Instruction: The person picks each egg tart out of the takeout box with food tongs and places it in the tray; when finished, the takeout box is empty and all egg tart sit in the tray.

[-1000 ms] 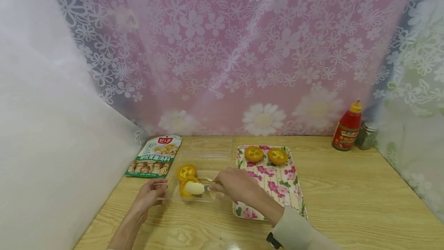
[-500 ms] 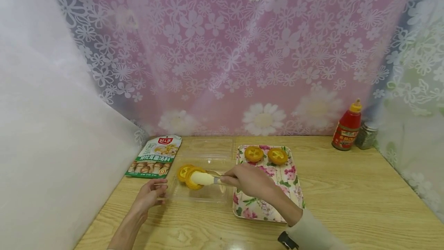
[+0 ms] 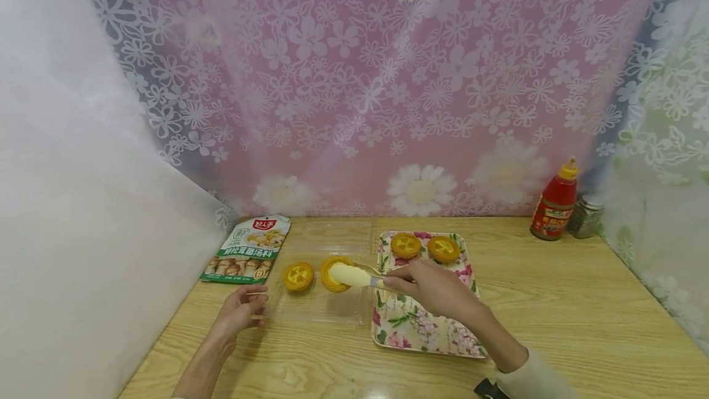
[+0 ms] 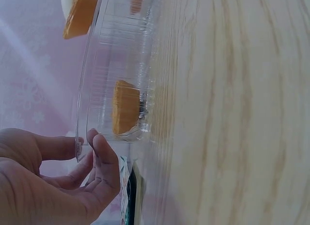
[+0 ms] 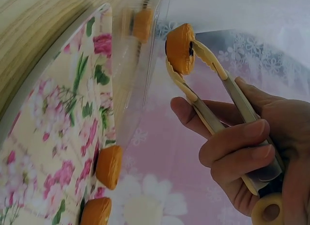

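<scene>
My right hand (image 3: 437, 288) grips a pair of tongs (image 5: 232, 104) with cream-coloured tips and metal arms. Between the tips is an egg tart (image 5: 180, 49), raised above the clear plastic container (image 3: 321, 319); in the head view the upper tip covers part of it. Another egg tart (image 4: 126, 107) sits inside the container at its left end. My left hand (image 4: 63, 179) pinches the rim at that end between thumb and fingers.
A floral tray (image 3: 404, 325) bears two egg tarts (image 3: 424, 247) along its far edge. A soup-mix pouch (image 3: 246, 250) lies left of the container. At the back right stand a red sauce bottle (image 3: 555, 205) and a glass jar (image 3: 585, 217).
The tongs have lifted the nearer tart off its place in the container and carried it right, away from the other tart. My left hand has stayed where it was.
</scene>
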The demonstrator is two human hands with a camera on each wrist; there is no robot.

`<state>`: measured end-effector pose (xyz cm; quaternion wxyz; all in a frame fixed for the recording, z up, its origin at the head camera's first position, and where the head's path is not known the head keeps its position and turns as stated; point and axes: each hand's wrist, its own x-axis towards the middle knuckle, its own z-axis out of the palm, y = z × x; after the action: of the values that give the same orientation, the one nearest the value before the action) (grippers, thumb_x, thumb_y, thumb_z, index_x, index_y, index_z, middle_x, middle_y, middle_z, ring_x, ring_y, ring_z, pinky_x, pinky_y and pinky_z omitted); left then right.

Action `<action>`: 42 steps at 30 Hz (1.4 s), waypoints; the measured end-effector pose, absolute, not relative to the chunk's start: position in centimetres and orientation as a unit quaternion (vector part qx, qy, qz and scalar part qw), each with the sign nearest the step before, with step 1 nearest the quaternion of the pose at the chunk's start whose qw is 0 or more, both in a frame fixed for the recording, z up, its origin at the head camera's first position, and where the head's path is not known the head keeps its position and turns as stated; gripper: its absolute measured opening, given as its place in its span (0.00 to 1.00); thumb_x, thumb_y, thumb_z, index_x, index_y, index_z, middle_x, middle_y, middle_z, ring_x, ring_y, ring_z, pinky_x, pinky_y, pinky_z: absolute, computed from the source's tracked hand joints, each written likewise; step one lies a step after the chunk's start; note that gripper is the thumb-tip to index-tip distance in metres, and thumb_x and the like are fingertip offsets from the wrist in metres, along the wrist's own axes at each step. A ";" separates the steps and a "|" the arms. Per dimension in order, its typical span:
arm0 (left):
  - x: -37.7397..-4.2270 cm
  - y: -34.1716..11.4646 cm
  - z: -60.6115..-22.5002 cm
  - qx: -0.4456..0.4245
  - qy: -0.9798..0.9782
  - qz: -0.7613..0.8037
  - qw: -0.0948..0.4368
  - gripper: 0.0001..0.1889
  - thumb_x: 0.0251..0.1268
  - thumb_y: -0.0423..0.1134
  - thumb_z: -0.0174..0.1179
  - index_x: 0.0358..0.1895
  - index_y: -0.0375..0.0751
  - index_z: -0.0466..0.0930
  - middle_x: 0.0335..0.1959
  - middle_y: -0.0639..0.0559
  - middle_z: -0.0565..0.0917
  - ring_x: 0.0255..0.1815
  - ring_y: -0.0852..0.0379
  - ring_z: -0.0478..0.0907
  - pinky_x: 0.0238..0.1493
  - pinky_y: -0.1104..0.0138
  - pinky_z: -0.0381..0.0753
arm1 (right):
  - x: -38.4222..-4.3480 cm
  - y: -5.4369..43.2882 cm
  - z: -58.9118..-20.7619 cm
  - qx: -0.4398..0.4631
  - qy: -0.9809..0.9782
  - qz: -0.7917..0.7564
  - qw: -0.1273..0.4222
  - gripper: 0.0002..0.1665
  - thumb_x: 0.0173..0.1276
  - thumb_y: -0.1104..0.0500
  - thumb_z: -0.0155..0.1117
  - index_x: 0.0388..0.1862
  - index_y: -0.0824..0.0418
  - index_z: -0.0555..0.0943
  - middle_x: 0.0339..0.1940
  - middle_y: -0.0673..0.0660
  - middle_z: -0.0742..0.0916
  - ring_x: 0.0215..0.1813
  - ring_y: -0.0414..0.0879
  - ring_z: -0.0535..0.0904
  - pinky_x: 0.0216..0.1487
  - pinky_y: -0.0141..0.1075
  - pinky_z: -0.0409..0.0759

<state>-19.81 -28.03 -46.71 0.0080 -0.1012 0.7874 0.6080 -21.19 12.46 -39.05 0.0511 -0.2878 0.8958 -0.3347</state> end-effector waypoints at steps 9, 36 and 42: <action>-19.9 -28.0 -46.6 -0.105 0.786 0.609 0.011 0.20 0.81 0.34 0.54 0.68 0.27 0.69 0.54 0.36 0.79 0.43 0.49 0.81 0.41 0.57 0.85 | -21.1 15.8 -40.0 -0.223 0.903 -0.362 0.053 0.29 0.82 0.40 0.55 0.66 0.58 0.84 0.07 0.45 0.65 0.10 0.37 0.53 0.14 0.28 0.57; -19.7 -27.8 -46.8 -0.123 0.777 0.618 0.026 0.20 0.81 0.33 0.54 0.69 0.28 0.69 0.53 0.37 0.78 0.42 0.49 0.81 0.38 0.58 0.84 | -20.7 22.1 -43.2 -0.145 0.929 -0.335 0.065 0.32 0.81 0.39 0.55 0.65 0.63 0.83 0.07 0.47 0.68 0.07 0.38 0.59 0.10 0.30 0.61; -19.9 -27.8 -46.8 -0.110 0.774 0.623 0.023 0.20 0.82 0.33 0.54 0.69 0.27 0.68 0.53 0.37 0.77 0.42 0.48 0.80 0.39 0.58 0.85 | -20.8 22.1 -43.2 -0.144 0.934 -0.323 0.056 0.30 0.82 0.41 0.55 0.64 0.63 0.84 0.09 0.48 0.70 0.08 0.38 0.61 0.11 0.30 0.62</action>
<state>-19.85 -27.83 -46.78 0.0227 -0.1099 0.7739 0.6233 -20.75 22.05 -43.24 0.0562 -0.1443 0.9336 -0.3230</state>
